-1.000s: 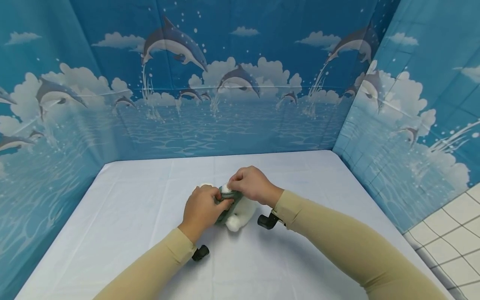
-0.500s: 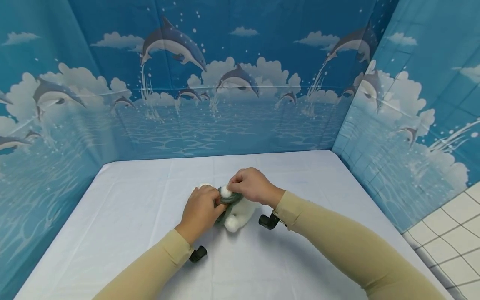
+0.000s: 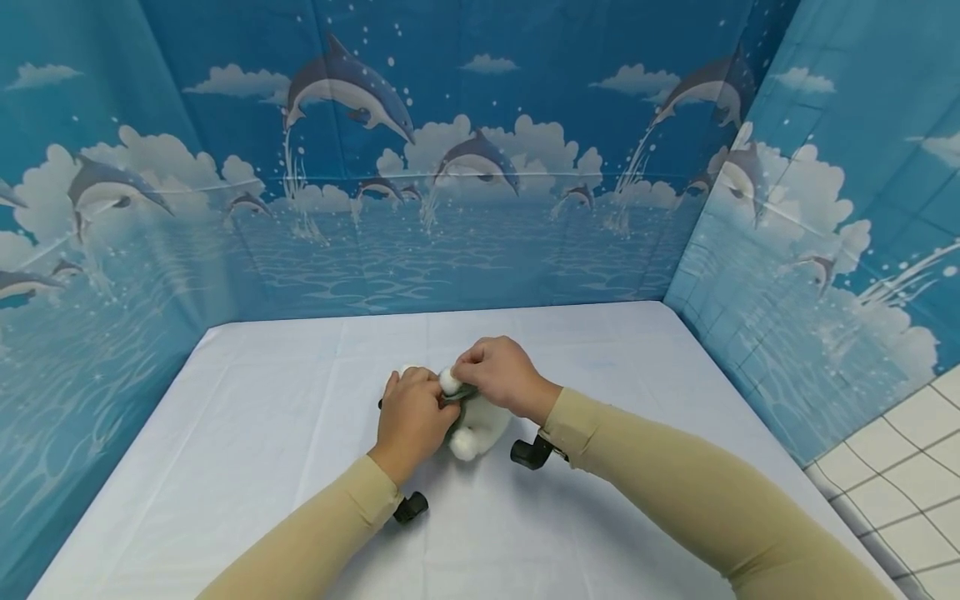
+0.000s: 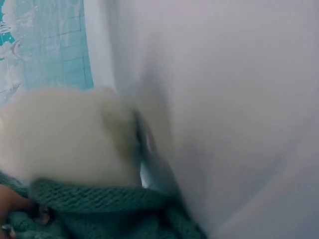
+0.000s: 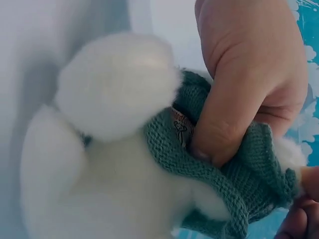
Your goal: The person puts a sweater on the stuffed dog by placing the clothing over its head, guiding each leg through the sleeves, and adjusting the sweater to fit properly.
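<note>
A white plush toy [image 3: 486, 421] lies on the white table, wearing a green knitted sweater [image 5: 254, 186]. My left hand [image 3: 414, 417] lies over its left part; in the right wrist view the left thumb [image 5: 224, 129] dips into the knit, beside a small printed label [image 5: 180, 129]. On the far side, my right hand [image 3: 504, 375] pinches at a round white paw [image 3: 450, 382] by the sweater's edge. A fluffy round end [image 5: 119, 87] of the toy faces the right wrist camera. The hands cover much of the sweater in the head view.
The table [image 3: 622, 400] is draped in white cloth. Blue dolphin-print curtains [image 3: 480, 242] stand behind it and at both sides. Black wrist cameras [image 3: 531, 452] hang below both sleeves. White tiles [image 3: 900, 467] show at the right.
My left hand has shifted slightly right and changed its hold. Less green knit shows in the head view, and the white paw between the hands stands out more. The right hand stays almost in place.
</note>
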Available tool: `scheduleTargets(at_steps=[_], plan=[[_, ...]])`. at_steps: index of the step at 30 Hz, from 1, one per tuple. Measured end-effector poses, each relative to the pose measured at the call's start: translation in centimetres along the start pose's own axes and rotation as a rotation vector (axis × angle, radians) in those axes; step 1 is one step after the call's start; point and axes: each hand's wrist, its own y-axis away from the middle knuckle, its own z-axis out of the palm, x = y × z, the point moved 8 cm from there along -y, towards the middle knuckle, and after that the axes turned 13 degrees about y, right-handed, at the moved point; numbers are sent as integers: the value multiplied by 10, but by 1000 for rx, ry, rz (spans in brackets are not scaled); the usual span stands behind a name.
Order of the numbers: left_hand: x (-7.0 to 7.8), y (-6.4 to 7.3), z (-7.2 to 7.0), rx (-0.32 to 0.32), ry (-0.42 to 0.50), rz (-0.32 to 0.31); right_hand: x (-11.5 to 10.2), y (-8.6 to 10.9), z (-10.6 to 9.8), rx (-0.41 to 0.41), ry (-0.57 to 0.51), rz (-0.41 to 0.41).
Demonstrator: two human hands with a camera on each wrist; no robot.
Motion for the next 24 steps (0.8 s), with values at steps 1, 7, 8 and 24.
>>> scheduleTargets(at_steps=[1, 7, 8, 24], plan=[[0, 0, 0, -12, -7, -1, 0, 0, -1, 13, 5, -10], [1, -2, 0, -84, -55, -9, 1, 2, -1, 43, 40, -45], [0, -1, 0, -91, -56, -8, 0, 2, 0, 31, 66, -65], [0, 0, 0, -144, -31, 22, -45, 5, 11, -106, 839, -508]])
